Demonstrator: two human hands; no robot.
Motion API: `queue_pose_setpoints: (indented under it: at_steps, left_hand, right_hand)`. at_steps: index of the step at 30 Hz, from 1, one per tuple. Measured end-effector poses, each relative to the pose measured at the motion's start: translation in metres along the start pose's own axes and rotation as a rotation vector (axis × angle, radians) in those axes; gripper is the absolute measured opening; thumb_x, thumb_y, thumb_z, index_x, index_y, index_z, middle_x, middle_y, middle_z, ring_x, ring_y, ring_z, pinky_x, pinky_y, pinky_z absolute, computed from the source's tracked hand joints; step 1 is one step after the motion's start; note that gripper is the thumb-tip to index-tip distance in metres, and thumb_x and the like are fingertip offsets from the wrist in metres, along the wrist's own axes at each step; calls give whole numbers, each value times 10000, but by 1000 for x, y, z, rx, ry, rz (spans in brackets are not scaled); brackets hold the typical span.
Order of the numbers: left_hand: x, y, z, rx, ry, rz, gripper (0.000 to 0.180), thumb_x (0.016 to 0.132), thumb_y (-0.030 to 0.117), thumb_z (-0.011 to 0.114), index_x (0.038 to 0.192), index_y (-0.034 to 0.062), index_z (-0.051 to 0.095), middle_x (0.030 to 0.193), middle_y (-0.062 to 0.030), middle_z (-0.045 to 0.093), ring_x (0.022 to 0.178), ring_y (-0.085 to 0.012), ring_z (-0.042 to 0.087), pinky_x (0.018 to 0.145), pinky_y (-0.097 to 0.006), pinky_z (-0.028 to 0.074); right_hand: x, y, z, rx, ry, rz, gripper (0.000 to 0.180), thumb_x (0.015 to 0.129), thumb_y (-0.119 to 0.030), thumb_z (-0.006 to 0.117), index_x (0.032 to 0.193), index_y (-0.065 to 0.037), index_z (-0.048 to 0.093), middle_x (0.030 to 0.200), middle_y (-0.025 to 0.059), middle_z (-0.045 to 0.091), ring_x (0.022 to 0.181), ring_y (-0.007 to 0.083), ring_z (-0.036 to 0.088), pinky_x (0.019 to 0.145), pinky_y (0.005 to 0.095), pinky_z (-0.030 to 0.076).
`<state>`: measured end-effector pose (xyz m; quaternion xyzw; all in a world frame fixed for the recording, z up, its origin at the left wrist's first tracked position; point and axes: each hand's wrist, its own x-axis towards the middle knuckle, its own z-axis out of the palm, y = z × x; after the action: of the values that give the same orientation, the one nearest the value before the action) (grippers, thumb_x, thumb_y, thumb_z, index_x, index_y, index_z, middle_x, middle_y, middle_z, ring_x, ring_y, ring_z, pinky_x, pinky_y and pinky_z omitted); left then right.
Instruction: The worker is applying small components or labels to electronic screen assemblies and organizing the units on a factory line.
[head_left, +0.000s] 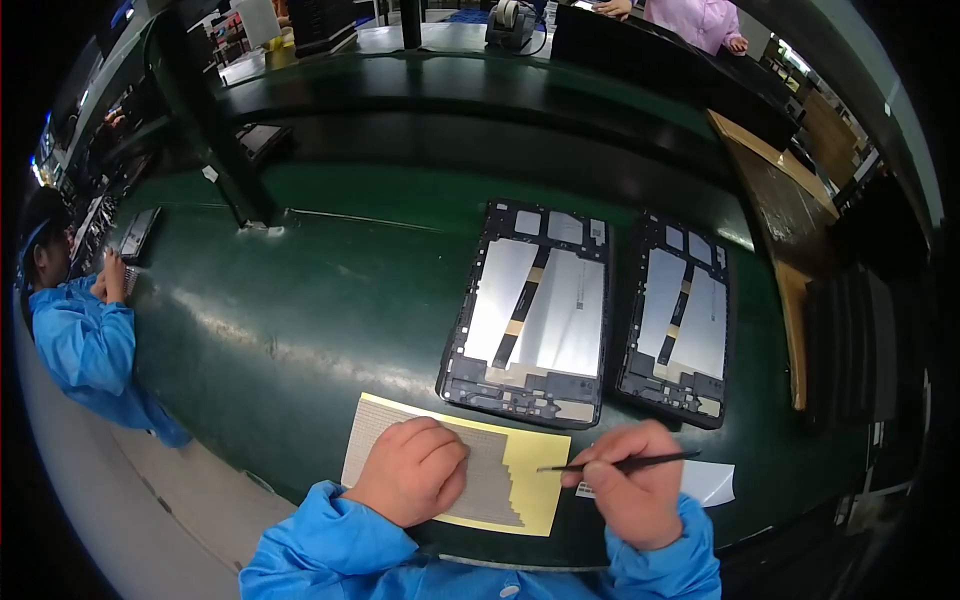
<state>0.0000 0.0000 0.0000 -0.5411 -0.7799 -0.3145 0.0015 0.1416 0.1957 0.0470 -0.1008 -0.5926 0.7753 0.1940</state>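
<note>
Left hand: curled into a loose fist, knuckles up, resting on the yellow backing sheet. It presses the sheet against the worktop; it grips nothing that can be seen.

Right hand: fingers closed around a pair of black tweezers. The tool lies nearly level across the top of the hand. One end projects left over the right edge of the yellow sheet, the other projects right past the hand. Whether the tips hold anything cannot be told.

Yellow backing sheet: lies flat at the near edge of the worktop, directly in front of the person. Most of its surface carries rows of small grey strips; the right margin and lower right corner are bare yellow.

White paper: lies on the worktop, partly under the right hand, just right of the yellow sheet.

Two open tablet frames lie side by side beyond the hands, apart from them. The left frame sits just above the yellow sheet; the right frame sits above the right hand. Each shows silver plates and a dark diagonal ribbon cable.

A person in a blue coat works at the far left.
</note>
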Motion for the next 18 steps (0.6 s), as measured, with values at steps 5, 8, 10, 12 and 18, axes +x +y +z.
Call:
queue_pose_setpoints:
  at_steps: [5, 8, 10, 12, 18]
  left_hand:
    - [46, -4, -32, 132, 171, 148, 242, 646, 25, 675, 883, 46, 626, 999, -95, 606, 996, -301, 576, 790, -390, 481]
    - [52, -10, -2, -19, 213, 107, 283, 630, -12, 686, 904, 22, 624, 1002, -110, 603, 1010, -323, 573, 832, -409, 494]
    - [48, -15, 4, -98, 199, 74, 292, 628, -21, 690, 910, 17, 625, 1000, -113, 603, 1011, -331, 572, 852, -417, 495]
    - [48, -20, 3, -115, 209, 106, 333, 599, -21, 717, 913, 6, 607, 979, -137, 601, 964, -370, 581, 904, -451, 483]
    - [47, -15, 3, -88, 214, 84, 302, 634, -18, 689, 929, 16, 629, 987, -114, 600, 1004, -335, 571, 860, -426, 495]
  right_hand:
    - [72, 19, 22, -310, -66, 62, 148, 833, 25, 620, 905, 10, 492, 797, 123, 601, 743, 179, 652, 684, 290, 551]
    - [71, 22, 11, -296, -70, 108, 133, 840, 28, 615, 889, 17, 492, 803, 120, 611, 740, 158, 639, 665, 277, 543]
    - [67, 20, 13, -356, -92, 94, 130, 843, 24, 615, 884, 19, 492, 805, 120, 615, 742, 155, 638, 661, 272, 540]
    - [70, 18, 15, -401, -113, 76, 123, 847, 18, 612, 880, 20, 493, 807, 118, 617, 744, 154, 638, 660, 264, 538]
    - [67, 20, 12, -432, -117, 50, 123, 847, 17, 613, 884, 22, 496, 798, 117, 613, 731, 146, 634, 658, 260, 534]
